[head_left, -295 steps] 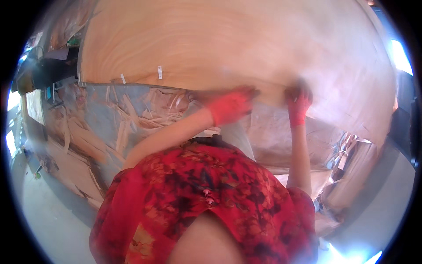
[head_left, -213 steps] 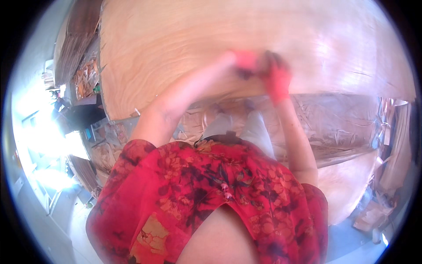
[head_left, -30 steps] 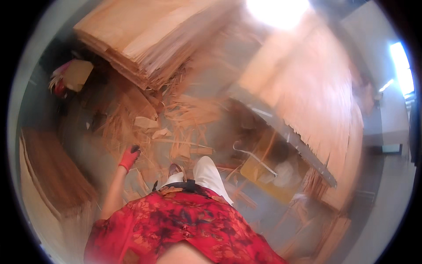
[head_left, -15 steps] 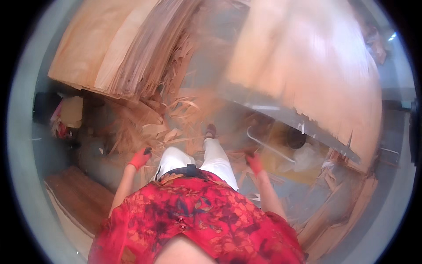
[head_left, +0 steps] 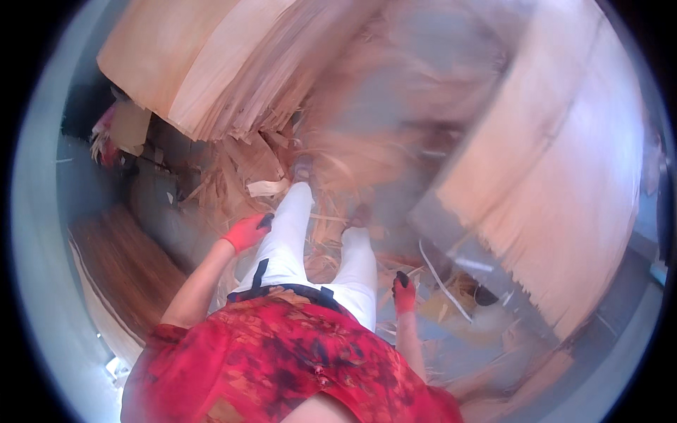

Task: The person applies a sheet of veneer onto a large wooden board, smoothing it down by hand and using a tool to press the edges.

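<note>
Both of my hands wear red gloves with dark fingertips. Beside my left thigh hangs my left hand, fingers curled in, with nothing seen in them. My right hand swings lower, out from my right hip, its fingers also bent together around no visible thing. Neither touches the wood. Ahead on the left stands a thick stack of thin wood veneer sheets, its near edge ragged. Another veneer stack lies to the right, pale on top and blurred by motion.
Torn veneer strips litter the floor around my feet. A thin white curved rod is near the right stack. Brown boards lie at the lower left, and a tan piece with pink stuff sits beyond them.
My view has turned and I have stepped forward, my left foot now ahead. The right stack has shifted rightward in view. Both hands have swung, holding nothing visible.
</note>
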The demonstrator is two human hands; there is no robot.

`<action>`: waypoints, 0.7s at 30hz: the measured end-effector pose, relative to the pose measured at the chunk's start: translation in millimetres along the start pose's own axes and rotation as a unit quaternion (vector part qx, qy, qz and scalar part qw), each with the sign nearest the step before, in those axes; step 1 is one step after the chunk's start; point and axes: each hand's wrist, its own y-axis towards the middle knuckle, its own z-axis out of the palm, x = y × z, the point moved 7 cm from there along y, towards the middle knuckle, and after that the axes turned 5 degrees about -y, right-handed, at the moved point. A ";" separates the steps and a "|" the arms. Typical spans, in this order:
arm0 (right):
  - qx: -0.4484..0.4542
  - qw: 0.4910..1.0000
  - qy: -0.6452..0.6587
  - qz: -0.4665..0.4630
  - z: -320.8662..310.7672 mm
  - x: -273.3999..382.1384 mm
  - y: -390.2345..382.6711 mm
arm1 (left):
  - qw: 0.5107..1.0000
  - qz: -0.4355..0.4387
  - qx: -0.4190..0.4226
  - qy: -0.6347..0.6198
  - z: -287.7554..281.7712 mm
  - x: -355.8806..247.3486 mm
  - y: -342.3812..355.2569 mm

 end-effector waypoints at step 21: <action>0.015 0.993 0.073 -0.093 197.8 427.4 98.3 | 0.710 0.436 -0.499 0.239 -515.9 -352.5 217.2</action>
